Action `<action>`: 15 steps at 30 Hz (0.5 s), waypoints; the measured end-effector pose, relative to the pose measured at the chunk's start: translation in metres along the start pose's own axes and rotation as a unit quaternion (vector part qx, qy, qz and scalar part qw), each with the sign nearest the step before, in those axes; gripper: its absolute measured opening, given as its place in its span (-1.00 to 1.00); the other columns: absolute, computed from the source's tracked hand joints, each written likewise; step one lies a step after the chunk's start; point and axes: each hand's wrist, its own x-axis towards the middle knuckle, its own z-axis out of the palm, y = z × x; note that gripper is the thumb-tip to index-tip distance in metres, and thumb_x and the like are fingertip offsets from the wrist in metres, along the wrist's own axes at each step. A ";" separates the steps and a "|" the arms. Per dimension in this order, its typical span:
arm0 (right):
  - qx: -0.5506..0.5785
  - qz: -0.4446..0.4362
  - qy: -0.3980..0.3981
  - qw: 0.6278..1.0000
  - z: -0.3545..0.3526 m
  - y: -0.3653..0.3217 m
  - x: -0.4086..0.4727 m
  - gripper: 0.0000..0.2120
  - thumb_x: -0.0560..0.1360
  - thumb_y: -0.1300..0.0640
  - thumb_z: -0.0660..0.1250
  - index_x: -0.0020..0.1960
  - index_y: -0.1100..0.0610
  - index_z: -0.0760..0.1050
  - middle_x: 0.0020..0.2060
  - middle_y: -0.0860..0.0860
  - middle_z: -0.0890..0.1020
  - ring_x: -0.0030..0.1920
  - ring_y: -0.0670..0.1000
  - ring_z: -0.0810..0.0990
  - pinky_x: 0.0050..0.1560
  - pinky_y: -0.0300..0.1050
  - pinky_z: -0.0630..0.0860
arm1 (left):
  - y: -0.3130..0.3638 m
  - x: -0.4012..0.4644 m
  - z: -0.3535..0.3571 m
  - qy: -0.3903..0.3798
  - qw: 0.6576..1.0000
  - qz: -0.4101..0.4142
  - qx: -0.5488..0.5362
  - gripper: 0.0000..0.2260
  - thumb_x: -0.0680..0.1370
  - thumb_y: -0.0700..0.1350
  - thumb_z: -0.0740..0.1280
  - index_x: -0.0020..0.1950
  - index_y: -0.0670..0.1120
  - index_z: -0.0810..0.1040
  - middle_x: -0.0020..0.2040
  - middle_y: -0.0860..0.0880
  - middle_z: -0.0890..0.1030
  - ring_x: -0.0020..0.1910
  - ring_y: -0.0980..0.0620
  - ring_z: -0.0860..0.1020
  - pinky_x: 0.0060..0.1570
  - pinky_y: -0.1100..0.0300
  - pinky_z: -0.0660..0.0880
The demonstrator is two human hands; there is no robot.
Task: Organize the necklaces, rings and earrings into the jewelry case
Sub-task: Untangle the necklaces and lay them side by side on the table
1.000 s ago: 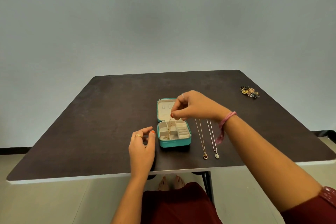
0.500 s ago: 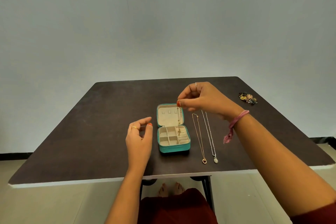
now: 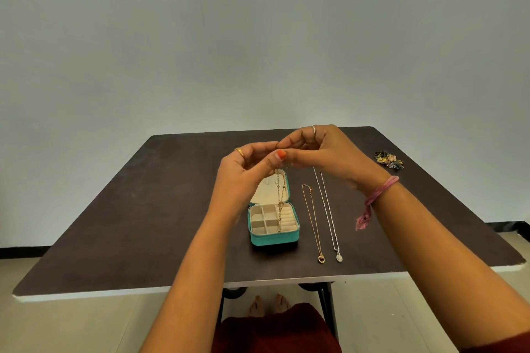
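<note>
Both hands met above the open teal jewelry case (image 3: pixel 274 223): the left hand (image 3: pixel 243 178) and right hand (image 3: pixel 324 155) each pinched the top of a gold beaded necklace (image 3: pixel 280 198), which dangled into the tray. Next, probably, hooking it inside the lid, which calls for a steady chain.

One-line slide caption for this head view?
Both hands, left hand and right hand, dangle a gold chain over the open teal jewelry case.

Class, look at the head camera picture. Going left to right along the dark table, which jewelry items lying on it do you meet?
Teal jewelry case → gold necklace → silver necklace → cluster of colourful jewelry near the far right edge.
</note>
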 end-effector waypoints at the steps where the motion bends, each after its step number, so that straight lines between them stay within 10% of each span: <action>1: 0.010 -0.004 0.002 1.000 0.000 0.000 -0.001 -0.78 0.41 0.12 0.45 0.04 0.16 0.61 -0.09 0.09 0.70 -0.02 0.04 0.68 0.08 0.00 0.61 | 0.003 0.001 0.000 0.001 1.000 -0.005 -0.009 -0.80 0.44 -0.10 0.45 0.05 -0.04 0.64 -0.06 0.00 0.70 -0.05 0.10 0.66 -0.15 0.30 0.57; 9: 0.116 -0.018 -0.024 0.993 -0.006 0.003 -0.012 -0.76 0.44 0.33 0.38 0.09 0.17 0.57 -0.14 0.04 0.66 -0.17 -0.02 0.67 -0.10 -0.20 0.58 | 0.022 0.008 -0.003 -0.038 0.991 -0.064 -0.114 -0.82 0.42 -0.22 0.42 0.01 -0.16 0.64 -0.21 -0.05 0.69 -0.20 0.09 0.65 -0.17 0.28 0.59; 15: 0.107 0.045 -0.045 0.992 -0.011 0.023 -0.022 -0.77 0.37 0.08 0.42 0.02 0.08 0.64 -0.27 -0.04 0.62 -0.25 -0.07 0.52 -0.12 -0.14 0.51 | 0.031 0.015 -0.010 -0.016 0.987 -0.056 -0.151 -0.86 0.55 -0.26 0.29 0.07 -0.19 0.60 -0.23 -0.03 0.59 -0.25 0.17 0.57 -0.12 0.27 0.60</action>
